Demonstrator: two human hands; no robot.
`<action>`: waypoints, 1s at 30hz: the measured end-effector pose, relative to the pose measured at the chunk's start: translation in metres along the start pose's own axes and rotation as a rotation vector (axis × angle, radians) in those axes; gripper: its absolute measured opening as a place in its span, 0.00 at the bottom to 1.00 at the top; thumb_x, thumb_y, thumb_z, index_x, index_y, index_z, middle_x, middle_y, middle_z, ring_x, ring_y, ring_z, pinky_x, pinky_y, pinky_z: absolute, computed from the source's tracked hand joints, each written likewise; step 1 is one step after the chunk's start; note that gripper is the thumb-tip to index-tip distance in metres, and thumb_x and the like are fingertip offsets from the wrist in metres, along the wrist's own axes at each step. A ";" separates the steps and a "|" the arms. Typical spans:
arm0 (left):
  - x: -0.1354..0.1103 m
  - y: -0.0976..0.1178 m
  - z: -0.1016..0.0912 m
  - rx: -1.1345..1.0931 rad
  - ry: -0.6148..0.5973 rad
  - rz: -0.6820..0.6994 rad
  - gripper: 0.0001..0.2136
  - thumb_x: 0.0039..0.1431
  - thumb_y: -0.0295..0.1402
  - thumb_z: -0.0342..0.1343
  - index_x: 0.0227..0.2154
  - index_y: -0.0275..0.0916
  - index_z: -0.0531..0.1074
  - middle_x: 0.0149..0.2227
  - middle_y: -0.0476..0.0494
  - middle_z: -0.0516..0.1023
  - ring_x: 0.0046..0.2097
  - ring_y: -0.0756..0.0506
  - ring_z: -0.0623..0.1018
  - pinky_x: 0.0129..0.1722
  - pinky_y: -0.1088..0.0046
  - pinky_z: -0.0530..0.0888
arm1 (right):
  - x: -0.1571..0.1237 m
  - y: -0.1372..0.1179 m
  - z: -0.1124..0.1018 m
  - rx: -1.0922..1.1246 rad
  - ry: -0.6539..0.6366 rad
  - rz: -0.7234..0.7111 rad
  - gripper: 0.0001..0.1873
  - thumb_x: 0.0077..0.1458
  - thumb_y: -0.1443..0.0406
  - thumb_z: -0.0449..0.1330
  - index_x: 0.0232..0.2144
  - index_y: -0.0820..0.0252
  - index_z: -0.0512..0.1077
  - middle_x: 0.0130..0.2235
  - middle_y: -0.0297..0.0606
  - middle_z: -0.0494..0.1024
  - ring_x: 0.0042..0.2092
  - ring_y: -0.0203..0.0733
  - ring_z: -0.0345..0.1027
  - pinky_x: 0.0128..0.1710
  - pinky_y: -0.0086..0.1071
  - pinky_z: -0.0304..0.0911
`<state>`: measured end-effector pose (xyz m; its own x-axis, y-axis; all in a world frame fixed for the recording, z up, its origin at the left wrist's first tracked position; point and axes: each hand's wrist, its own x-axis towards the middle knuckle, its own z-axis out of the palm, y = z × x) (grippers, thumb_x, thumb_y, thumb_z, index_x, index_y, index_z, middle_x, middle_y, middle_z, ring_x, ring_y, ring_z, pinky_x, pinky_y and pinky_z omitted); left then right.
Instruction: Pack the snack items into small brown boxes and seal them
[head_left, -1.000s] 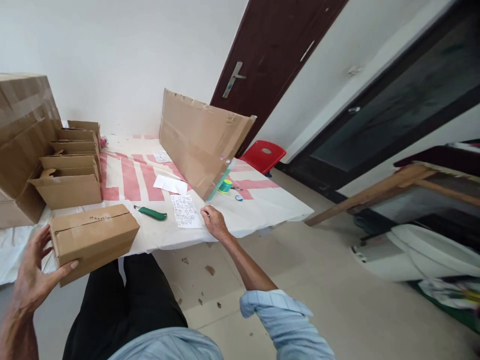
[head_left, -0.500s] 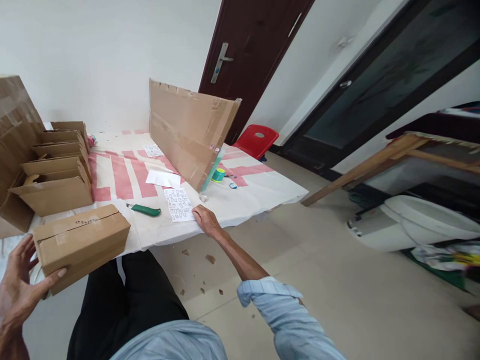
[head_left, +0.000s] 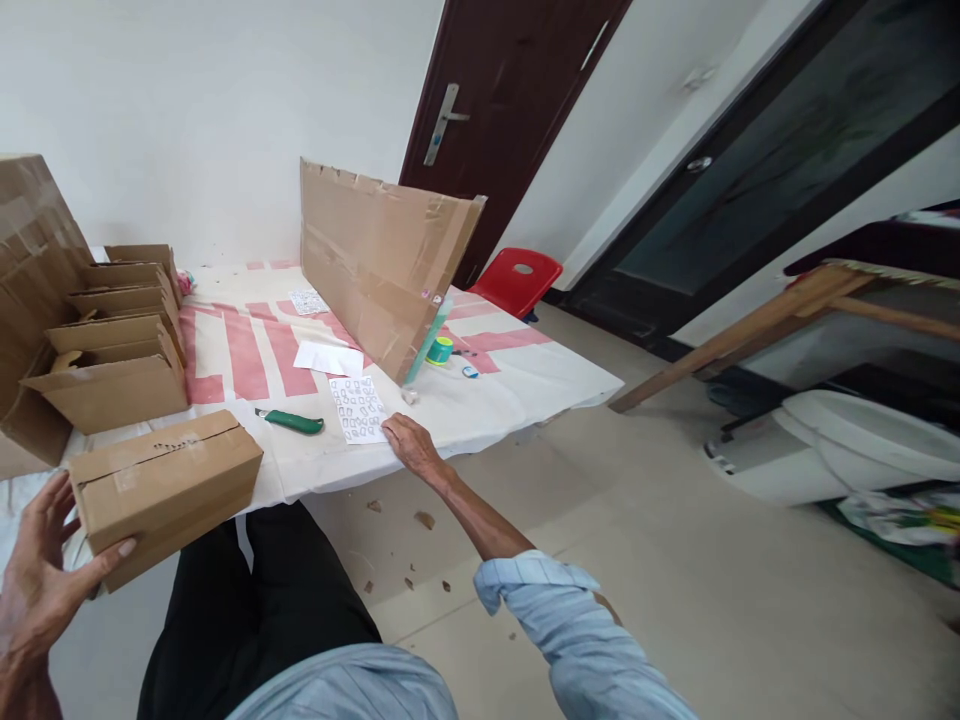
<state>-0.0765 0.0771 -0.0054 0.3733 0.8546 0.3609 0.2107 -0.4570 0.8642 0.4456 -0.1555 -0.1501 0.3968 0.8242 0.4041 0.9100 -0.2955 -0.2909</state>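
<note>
A closed cardboard box (head_left: 169, 485) sits at the table's front edge on the left. My left hand (head_left: 56, 560) grips its left end, thumb on the near side and fingers round the far corner. At the edge of the table my right hand (head_left: 414, 445) has its fingers closed on the lower right corner of a white sheet printed with small dark shapes (head_left: 358, 408). The sheet lies flat on the tabletop. Between box and sheet rests a green utility knife (head_left: 292, 421).
Open cardboard boxes (head_left: 112, 375) stand in a row at the left. A large cardboard panel (head_left: 382, 260) leans upright mid-table. Near it are a blank paper (head_left: 328, 358) and a green tape roll (head_left: 439, 350). Behind is a red chair (head_left: 519, 280); a white bucket (head_left: 817, 450) is right.
The view has shifted very slightly. Both hands keep their holds, and the box and the sheet stay in place.
</note>
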 end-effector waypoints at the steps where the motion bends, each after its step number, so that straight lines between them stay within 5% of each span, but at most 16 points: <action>1: 0.000 -0.002 0.000 0.000 0.005 0.003 0.53 0.36 0.49 0.81 0.68 0.57 0.64 0.73 0.39 0.69 0.74 0.23 0.67 0.69 0.34 0.69 | 0.000 0.000 0.001 -0.007 0.005 -0.003 0.16 0.74 0.65 0.50 0.37 0.57 0.76 0.40 0.43 0.78 0.44 0.46 0.70 0.45 0.34 0.63; 12: -0.001 -0.008 -0.002 -0.008 0.020 0.035 0.50 0.37 0.42 0.80 0.67 0.60 0.66 0.70 0.45 0.72 0.72 0.25 0.69 0.67 0.34 0.72 | 0.004 -0.006 0.007 -0.105 0.043 -0.021 0.17 0.74 0.65 0.50 0.37 0.56 0.77 0.40 0.44 0.79 0.45 0.47 0.70 0.43 0.35 0.62; 24: 0.001 -0.011 -0.003 0.027 -0.025 0.041 0.50 0.41 0.52 0.79 0.68 0.64 0.63 0.71 0.50 0.70 0.74 0.28 0.67 0.68 0.37 0.72 | 0.004 -0.015 -0.002 -0.188 -0.009 -0.057 0.13 0.72 0.67 0.57 0.36 0.56 0.79 0.41 0.42 0.81 0.45 0.44 0.71 0.45 0.32 0.61; 30: -0.021 0.000 -0.001 0.034 -0.042 0.000 0.52 0.44 0.50 0.78 0.70 0.49 0.59 0.71 0.33 0.67 0.71 0.25 0.70 0.64 0.39 0.74 | -0.020 -0.025 -0.005 -0.113 0.028 -0.159 0.17 0.69 0.67 0.53 0.31 0.56 0.79 0.36 0.44 0.80 0.41 0.47 0.71 0.43 0.35 0.64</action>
<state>-0.0848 0.0595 -0.0127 0.4109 0.8439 0.3450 0.2414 -0.4656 0.8514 0.4155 -0.1669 -0.1465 0.2484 0.8516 0.4615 0.9686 -0.2159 -0.1229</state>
